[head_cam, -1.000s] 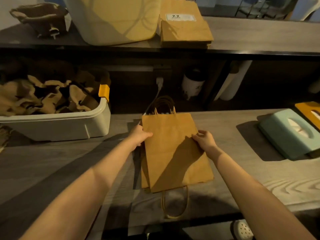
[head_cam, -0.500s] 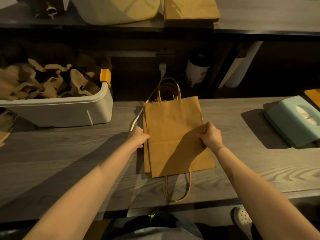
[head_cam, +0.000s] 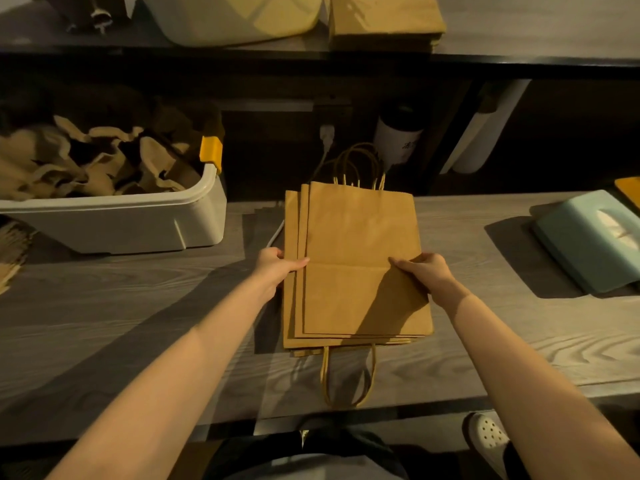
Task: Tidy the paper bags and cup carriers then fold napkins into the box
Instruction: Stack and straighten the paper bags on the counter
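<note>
A stack of flat brown paper bags (head_cam: 356, 237) lies on the grey wooden counter (head_cam: 138, 306), slightly fanned at its left edge. Twine handles stick out at the far end and one loop (head_cam: 348, 375) hangs toward the near edge. My left hand (head_cam: 277, 263) grips the stack's left edge, thumb on top. My right hand (head_cam: 424, 271) grips the right edge, thumb laid over the top bag. A white bin (head_cam: 138, 223) at the left holds a jumble of brown cup carriers (head_cam: 104, 161).
A pale green tissue box (head_cam: 588, 237) lies at the right, with a yellow box corner (head_cam: 628, 192) behind it. On the upper shelf sit another bag stack (head_cam: 384, 19) and a cream tub (head_cam: 228, 19). A dark-lidded cup (head_cam: 398, 136) and white rolls (head_cam: 481, 140) stand behind the counter.
The stack now sits squarer to the counter, its lower bags showing fanned along the left edge. Both hands stay at its two sides. The camera has tilted down.
</note>
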Tool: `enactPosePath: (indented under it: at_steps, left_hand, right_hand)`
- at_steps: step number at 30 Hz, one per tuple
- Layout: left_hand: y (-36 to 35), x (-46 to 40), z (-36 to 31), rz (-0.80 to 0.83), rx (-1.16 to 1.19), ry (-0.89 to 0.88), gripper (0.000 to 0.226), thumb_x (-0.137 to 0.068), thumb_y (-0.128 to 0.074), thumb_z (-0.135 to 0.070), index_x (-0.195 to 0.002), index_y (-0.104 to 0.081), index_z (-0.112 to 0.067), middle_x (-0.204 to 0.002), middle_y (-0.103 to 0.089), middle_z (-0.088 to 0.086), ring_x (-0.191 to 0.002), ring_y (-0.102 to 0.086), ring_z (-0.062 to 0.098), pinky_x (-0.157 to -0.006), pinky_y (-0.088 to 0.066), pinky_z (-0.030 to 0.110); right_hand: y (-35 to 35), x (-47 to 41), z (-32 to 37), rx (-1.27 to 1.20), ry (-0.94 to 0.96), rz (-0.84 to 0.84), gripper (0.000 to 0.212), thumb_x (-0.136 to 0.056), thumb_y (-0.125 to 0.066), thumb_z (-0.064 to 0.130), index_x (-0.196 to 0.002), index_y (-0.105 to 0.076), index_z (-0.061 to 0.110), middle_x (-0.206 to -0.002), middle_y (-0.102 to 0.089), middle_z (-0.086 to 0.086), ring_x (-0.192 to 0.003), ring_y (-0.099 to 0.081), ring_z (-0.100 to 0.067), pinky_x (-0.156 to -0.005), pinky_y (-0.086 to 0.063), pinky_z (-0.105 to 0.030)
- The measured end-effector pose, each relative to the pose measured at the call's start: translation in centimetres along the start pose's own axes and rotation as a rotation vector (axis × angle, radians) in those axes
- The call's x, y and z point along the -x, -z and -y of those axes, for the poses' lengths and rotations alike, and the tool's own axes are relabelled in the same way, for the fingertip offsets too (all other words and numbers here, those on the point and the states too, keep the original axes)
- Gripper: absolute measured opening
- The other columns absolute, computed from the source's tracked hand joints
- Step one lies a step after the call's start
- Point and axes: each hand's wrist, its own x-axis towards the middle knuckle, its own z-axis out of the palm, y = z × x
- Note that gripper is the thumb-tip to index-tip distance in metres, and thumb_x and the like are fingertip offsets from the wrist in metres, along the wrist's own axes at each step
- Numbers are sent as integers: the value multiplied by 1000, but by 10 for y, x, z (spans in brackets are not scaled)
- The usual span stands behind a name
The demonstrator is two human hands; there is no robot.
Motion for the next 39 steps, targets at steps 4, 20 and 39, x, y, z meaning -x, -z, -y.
enactPosePath:
  at_steps: [4, 20, 39]
  left_hand:
    - [1, -1, 2, -44, 102, -10, 41, -80, -70, -16, -115, -55, -3, -107, -62, 10, -105, -58, 25, -85, -48, 37]
    - [21, -10, -3, -160, -21, -108, 28, -95, -50, -10, -122, -44, -6, -117, -54, 14, -98, -54, 24, -82, -47, 38]
    - [22, -2, -9, -156, 164, -133, 32, -86, -58, 5, -109, -65, -16, -123, -59, 9, -112, -56, 25, -95, -48, 42]
  right_hand:
    - [6, -4, -1, -55, 6, -34, 33, -78, -77, 25, -90, -57, 2, -87, -60, -10, -75, -56, -20, -68, -47, -32]
    - [3, 0, 6, -114, 49, -173, 49, -90, -62, 25, -129, -44, 2, -125, -54, -16, -113, -52, -34, -94, -45, -43]
    - [2, -1, 11, -319, -8, -114, 40, -95, -55, 14, -132, -46, 3, -114, -54, -11, -104, -51, -30, -88, -44, -40]
